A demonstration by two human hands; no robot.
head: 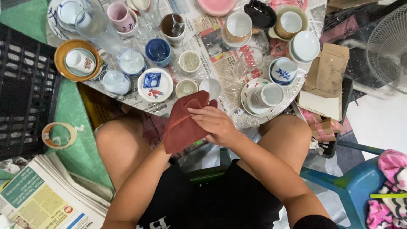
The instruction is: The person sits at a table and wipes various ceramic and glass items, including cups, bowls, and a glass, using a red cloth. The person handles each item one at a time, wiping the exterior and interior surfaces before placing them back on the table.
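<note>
cloth: rust-red soft fabric cloth (182,125) over the lap, just below worktop (229,95) edge
right hand (217,124): on top of cloth, fingers together, pressing a fold
left hand: hidden under cloth, fingers cannot tell
item wrapped: none visible
progress: seems mid-wipe; small white ceramic bowl (210,87) and cups stand near, clean or not unclear

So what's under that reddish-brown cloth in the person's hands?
The reddish-brown cloth is wrapped around something and hides both it and the left hand. The right hand presses on top. Behind it stands a small white ceramic cup.
</note>
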